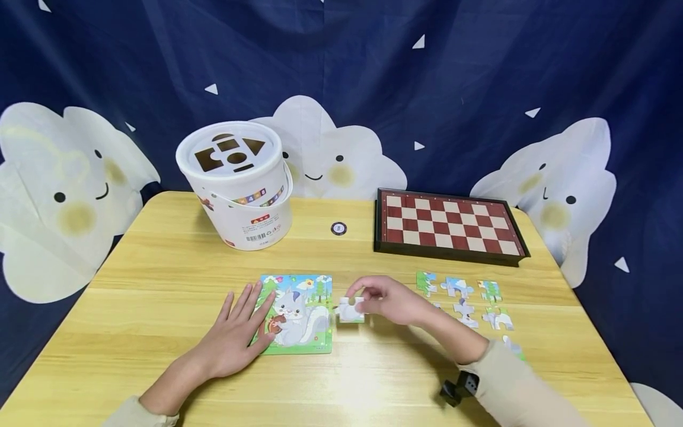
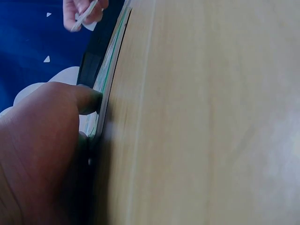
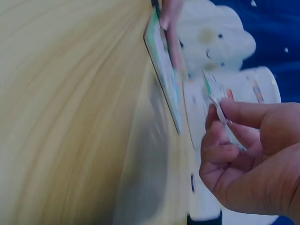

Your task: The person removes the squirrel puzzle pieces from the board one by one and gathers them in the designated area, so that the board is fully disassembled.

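Observation:
The left hand (image 1: pixel 232 341) lies flat with fingers spread over the left part of a square puzzle board (image 1: pixel 304 323), which bears a grey squirrel picture. In the left wrist view its thumb (image 2: pixel 86 99) rests at the board's edge. Just right of the board, the right hand (image 1: pixel 397 303) pinches a puzzle piece (image 1: pixel 348 313), mostly white and grey with a bit of green, between thumb and fingers. The right wrist view shows this piece (image 3: pixel 215 104) held edge-on, raised off the table. Several loose puzzle pieces (image 1: pixel 457 287) lie to the right, some partly hidden by the right arm.
A white lidded bucket (image 1: pixel 251 219) with shaped holes stands at the back left. A red and white checkered board (image 1: pixel 453 225) in a black frame lies at the back right. Between them is a small dark round disc (image 1: pixel 338 228). Dark blue cloth (image 1: pixel 341 59) hangs behind the table.

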`<action>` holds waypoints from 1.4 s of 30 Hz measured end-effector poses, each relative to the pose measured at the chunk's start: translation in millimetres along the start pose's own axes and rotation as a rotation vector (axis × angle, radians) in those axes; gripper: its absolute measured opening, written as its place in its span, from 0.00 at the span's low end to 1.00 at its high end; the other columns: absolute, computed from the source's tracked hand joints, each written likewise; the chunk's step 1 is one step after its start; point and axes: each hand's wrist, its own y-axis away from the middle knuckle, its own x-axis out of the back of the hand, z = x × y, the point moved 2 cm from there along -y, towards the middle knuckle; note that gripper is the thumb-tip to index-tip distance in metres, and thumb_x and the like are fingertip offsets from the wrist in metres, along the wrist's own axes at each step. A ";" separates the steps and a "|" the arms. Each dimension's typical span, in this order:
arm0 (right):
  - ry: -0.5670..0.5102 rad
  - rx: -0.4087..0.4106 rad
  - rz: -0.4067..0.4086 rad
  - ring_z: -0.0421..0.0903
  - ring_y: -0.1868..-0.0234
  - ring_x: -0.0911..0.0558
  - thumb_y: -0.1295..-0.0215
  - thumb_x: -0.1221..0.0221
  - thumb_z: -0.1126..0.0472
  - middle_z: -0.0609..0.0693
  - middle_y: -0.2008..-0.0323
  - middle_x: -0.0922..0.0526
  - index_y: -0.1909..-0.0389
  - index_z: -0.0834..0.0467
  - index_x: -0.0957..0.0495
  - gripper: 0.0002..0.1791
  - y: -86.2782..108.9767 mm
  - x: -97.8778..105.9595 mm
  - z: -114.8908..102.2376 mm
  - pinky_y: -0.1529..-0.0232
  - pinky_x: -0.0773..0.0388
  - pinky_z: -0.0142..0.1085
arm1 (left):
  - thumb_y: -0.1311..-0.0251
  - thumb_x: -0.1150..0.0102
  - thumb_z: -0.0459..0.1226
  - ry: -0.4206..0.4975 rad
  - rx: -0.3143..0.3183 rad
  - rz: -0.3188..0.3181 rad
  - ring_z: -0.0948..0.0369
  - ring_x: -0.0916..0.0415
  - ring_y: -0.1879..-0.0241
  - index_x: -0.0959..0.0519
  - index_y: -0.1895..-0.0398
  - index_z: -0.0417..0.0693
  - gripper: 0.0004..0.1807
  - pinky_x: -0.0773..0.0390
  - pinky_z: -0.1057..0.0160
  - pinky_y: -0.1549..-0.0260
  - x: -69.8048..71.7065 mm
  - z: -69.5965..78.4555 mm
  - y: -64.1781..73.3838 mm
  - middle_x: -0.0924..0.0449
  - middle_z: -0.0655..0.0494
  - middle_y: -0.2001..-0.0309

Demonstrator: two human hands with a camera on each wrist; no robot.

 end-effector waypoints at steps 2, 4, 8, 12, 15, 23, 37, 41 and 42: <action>0.005 -0.009 -0.019 0.44 0.69 0.27 0.30 0.39 0.67 0.51 0.68 0.21 0.50 0.57 0.18 0.10 9.7 9.4 4.6 0.71 0.31 0.31 | 0.24 0.53 0.54 -0.004 -0.002 -0.002 0.42 0.63 0.20 0.47 0.18 0.47 0.39 0.77 0.47 0.25 -0.6 -0.5 0.1 0.59 0.38 0.19; 0.000 -0.023 -0.035 0.45 0.68 0.27 0.29 0.39 0.67 0.51 0.68 0.22 0.50 0.58 0.18 0.10 20.2 18.6 8.6 0.70 0.31 0.32 | 0.24 0.53 0.54 0.000 -0.003 0.001 0.42 0.63 0.20 0.47 0.18 0.47 0.38 0.77 0.47 0.25 -0.5 -0.3 0.2 0.58 0.38 0.19; -0.011 -0.034 -0.067 0.44 0.69 0.29 0.29 0.39 0.67 0.52 0.69 0.24 0.49 0.60 0.19 0.10 41.6 37.3 15.7 0.69 0.30 0.32 | 0.24 0.53 0.54 0.000 -0.008 0.009 0.43 0.64 0.20 0.48 0.18 0.48 0.39 0.78 0.49 0.25 -2.4 -1.8 0.7 0.59 0.39 0.19; 0.004 -0.029 -0.093 0.43 0.69 0.30 0.30 0.39 0.66 0.52 0.68 0.24 0.49 0.61 0.19 0.11 64.3 55.7 24.6 0.69 0.30 0.32 | 0.23 0.55 0.56 -0.028 -0.003 0.002 0.43 0.64 0.20 0.48 0.18 0.49 0.39 0.80 0.51 0.26 -5.2 -4.4 -0.1 0.59 0.39 0.19; 0.009 -0.020 -0.114 0.42 0.69 0.30 0.29 0.39 0.66 0.53 0.66 0.24 0.49 0.61 0.20 0.11 81.7 69.9 34.6 0.69 0.30 0.32 | 0.23 0.56 0.56 -0.035 -0.006 0.002 0.44 0.64 0.20 0.48 0.18 0.49 0.39 0.80 0.51 0.26 -6.6 -5.6 -0.6 0.59 0.39 0.18; -0.071 0.023 -0.153 0.47 0.71 0.29 0.27 0.43 0.69 0.52 0.64 0.23 0.47 0.66 0.23 0.11 125.3 103.6 64.2 0.74 0.31 0.40 | 0.23 0.55 0.55 -0.027 -0.019 0.016 0.44 0.64 0.20 0.48 0.18 0.48 0.38 0.79 0.51 0.26 -4.7 -4.1 0.0 0.59 0.39 0.19; -0.198 0.052 -0.257 0.53 0.74 0.35 0.29 0.45 0.75 0.68 0.70 0.35 0.47 0.72 0.26 0.12 150.2 107.3 90.5 0.76 0.35 0.44 | 0.23 0.56 0.57 -0.028 0.014 -0.023 0.42 0.64 0.20 0.49 0.18 0.49 0.40 0.79 0.49 0.26 -4.7 -6.2 -0.8 0.61 0.40 0.18; -0.203 0.060 -0.251 0.55 0.76 0.41 0.29 0.45 0.75 0.65 0.73 0.40 0.47 0.73 0.26 0.12 151.3 106.9 91.0 0.78 0.38 0.42 | 0.24 0.52 0.55 0.016 0.042 -0.047 0.39 0.62 0.20 0.46 0.19 0.45 0.39 0.73 0.43 0.25 4.6 4.8 -0.8 0.59 0.38 0.19; -0.199 0.061 -0.249 0.56 0.77 0.42 0.29 0.44 0.75 0.65 0.74 0.41 0.47 0.74 0.26 0.12 151.5 107.0 90.9 0.79 0.39 0.41 | 0.24 0.52 0.54 0.018 0.050 -0.059 0.39 0.62 0.21 0.46 0.19 0.44 0.39 0.71 0.42 0.25 6.3 6.8 -1.2 0.59 0.38 0.19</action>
